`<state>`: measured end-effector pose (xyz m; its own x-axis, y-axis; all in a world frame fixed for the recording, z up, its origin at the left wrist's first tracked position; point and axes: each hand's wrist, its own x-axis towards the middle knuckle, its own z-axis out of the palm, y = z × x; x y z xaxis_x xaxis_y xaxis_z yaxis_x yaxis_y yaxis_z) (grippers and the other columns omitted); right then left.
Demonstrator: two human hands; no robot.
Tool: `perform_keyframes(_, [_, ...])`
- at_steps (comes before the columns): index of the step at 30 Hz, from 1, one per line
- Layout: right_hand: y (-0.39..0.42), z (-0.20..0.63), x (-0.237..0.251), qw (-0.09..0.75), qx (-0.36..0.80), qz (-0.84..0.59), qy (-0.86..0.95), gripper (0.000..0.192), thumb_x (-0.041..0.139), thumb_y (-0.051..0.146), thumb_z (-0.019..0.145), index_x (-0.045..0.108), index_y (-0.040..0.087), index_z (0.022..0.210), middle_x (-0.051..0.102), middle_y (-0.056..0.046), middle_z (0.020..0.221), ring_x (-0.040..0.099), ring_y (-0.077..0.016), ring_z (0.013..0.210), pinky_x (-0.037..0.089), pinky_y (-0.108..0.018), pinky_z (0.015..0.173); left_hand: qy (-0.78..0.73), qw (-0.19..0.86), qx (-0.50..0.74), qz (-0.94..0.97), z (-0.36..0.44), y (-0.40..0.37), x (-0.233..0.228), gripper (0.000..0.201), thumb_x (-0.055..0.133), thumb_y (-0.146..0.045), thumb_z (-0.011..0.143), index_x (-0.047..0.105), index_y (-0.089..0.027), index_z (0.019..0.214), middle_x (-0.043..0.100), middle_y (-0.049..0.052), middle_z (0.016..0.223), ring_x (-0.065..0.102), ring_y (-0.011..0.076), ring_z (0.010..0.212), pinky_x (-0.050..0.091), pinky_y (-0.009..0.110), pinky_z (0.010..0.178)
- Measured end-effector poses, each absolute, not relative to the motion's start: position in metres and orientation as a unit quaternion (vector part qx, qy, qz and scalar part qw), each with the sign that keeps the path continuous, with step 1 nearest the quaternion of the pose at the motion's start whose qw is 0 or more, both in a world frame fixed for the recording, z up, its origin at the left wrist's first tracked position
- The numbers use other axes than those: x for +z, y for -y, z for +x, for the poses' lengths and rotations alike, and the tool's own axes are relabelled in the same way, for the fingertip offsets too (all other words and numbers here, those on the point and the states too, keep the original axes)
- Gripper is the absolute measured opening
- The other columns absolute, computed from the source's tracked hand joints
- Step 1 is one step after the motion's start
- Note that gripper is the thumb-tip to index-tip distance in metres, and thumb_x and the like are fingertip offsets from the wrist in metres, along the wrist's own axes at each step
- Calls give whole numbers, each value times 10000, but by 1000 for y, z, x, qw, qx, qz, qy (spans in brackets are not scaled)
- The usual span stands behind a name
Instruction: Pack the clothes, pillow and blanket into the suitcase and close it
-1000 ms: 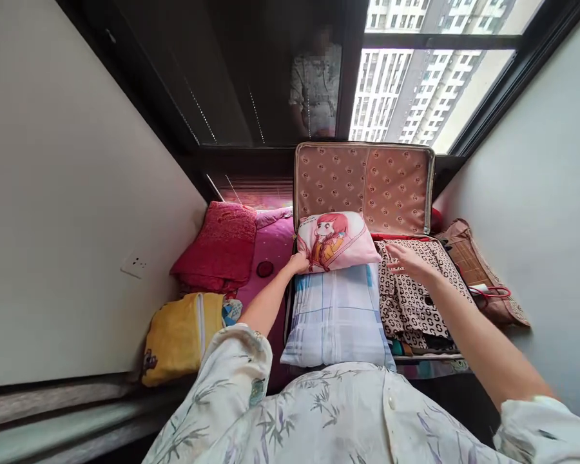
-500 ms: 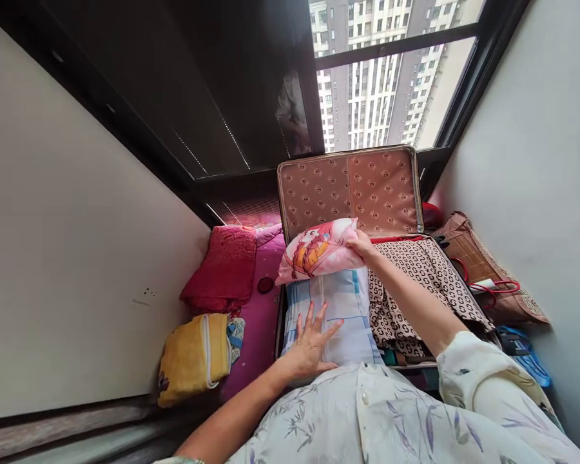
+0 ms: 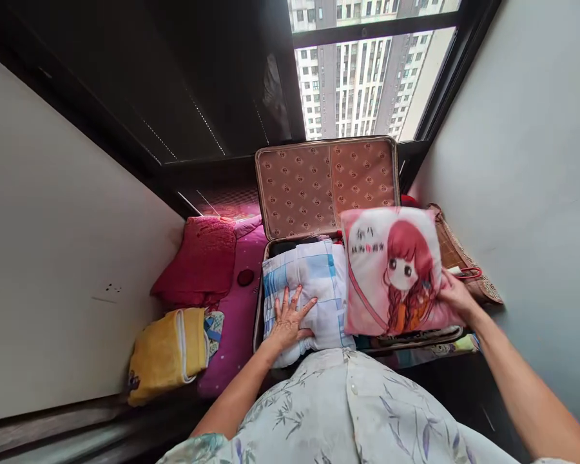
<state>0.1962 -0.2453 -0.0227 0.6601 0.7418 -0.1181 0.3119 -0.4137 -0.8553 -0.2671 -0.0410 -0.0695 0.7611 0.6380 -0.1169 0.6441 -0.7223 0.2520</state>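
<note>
Right-hand grip (image 3: 457,296) closed on the right edge of a pink square cushion printed with a red-haired cartoon girl (image 3: 391,270), holding it face-up over the right half of the open brown-lined suitcase (image 3: 319,187). Left hand (image 3: 287,319) lies flat, fingers spread, pressing a blue-and-white checked pillow (image 3: 314,283) in the suitcase's left half, gripping nothing. Red cushion (image 3: 198,264) and yellow zipped bag (image 3: 167,351) lie left of the suitcase.
</note>
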Motion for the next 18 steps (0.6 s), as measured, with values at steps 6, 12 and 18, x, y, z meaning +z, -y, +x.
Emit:
perform_keyframes(6, [270, 204, -76, 336, 259, -848, 317, 892, 550, 265, 534, 558, 142, 1417, 604, -152, 1377, 563, -336, 1292, 434, -435, 1130, -324, 146, -48, 934, -281, 57, -48, 1121, 890, -430, 664, 281, -377, 1604, -38, 135, 1705, -90, 505, 1526, 116, 753, 1148])
perform_keyframes(12, [260, 202, -55, 253, 144, -859, 421, 871, 528, 347, 728, 363, 174, 1565, 492, -158, 1438, 485, -312, 1344, 370, -461, 1172, -326, 128, -74, 934, -289, 78, -35, 1087, 777, -140, 679, 270, -431, 1595, -15, 109, 1709, -57, 492, 1536, 182, 776, 1112])
perform_keyframes(18, [223, 195, -45, 294, 57, -826, 478, 864, 528, 410, 793, 298, 185, 1594, 344, -159, 1549, 388, -332, 1404, 335, -487, 1192, -330, 85, 13, 940, -252, 51, -25, 813, 473, 11, 813, 481, -422, 1501, 209, 29, 1685, 67, 399, 1558, 201, 666, 1176])
